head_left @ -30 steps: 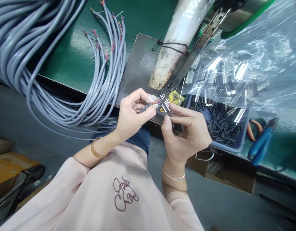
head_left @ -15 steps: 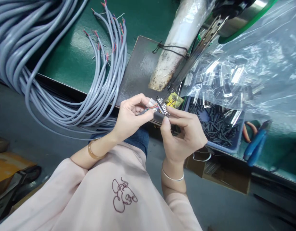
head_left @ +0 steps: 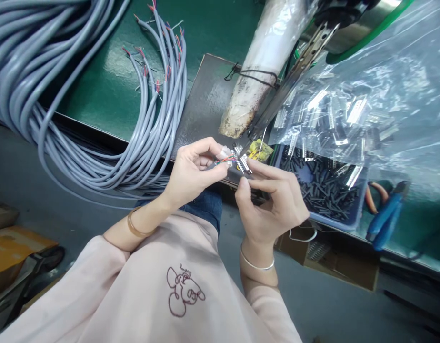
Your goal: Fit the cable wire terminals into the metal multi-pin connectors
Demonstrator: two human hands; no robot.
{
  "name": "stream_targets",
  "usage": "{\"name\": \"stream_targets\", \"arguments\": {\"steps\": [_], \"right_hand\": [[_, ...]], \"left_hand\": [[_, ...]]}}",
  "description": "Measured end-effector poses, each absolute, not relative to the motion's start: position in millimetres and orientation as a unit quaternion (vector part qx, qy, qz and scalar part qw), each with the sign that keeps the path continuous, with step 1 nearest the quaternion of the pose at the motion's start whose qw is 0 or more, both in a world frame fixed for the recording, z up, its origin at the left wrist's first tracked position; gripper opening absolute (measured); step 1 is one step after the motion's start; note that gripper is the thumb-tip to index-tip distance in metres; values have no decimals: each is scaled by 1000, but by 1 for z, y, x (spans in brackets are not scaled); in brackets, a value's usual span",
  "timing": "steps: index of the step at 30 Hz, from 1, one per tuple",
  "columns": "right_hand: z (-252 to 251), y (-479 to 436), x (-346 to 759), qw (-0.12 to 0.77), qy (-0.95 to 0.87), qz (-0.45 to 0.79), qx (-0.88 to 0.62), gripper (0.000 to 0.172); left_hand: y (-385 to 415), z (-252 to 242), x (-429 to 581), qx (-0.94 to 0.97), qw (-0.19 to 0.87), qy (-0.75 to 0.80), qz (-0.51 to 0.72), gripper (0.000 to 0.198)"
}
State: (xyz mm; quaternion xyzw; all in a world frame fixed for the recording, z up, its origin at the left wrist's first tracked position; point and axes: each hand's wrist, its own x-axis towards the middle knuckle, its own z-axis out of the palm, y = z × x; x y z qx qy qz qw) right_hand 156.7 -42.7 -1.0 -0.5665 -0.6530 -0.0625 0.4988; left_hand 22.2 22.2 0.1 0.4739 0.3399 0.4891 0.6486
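Observation:
My left hand (head_left: 195,166), with white wraps on its fingertips, pinches thin coloured wires (head_left: 225,160). Their ends meet the pin side of a small metal multi-pin connector (head_left: 244,164). At the connector's right end is my right hand (head_left: 273,200), the index finger against it and the thumb just below; the exact contact is hard to make out. The dark tip of a soldering iron (head_left: 273,107), slanting down from a perforated metal holder, reaches the spot where wires and connector meet. A yellow sponge (head_left: 262,150) lies just behind, with a thin strand of solder (head_left: 264,136) above it.
Grey cables (head_left: 152,138) with stripped ends fill the left. A tied, plastic-wrapped roll (head_left: 259,62) lies on a dark board (head_left: 196,109). To the right are a bin (head_left: 355,216) of black sleeves, a clear bag (head_left: 395,100) of connectors and blue-handled cutters (head_left: 387,216).
My right thumb has dropped slightly away from the connector's lower edge. The iron tip now overlaps the connector by the wires. My left hand stays nearly still.

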Motion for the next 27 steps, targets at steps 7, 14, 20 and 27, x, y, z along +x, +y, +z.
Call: {"name": "stream_targets", "arguments": {"steps": [7, 14, 20, 27], "right_hand": [[-4, -48, 158, 463, -670, -111, -569, 15], [-3, -54, 156, 527, -605, -5, -597, 16], [-8, -58, 155, 553, -561, 57, -614, 14], [-8, -60, 154, 561, -549, 65, -615, 15]], "left_hand": [[17, -3, 21, 460, 678, 351, 453, 17], [11, -1, 12, 433, 748, 285, 415, 16], [9, -6, 8, 406, 778, 284, 386, 23], [10, -9, 6, 382, 802, 252, 383, 24]]}}
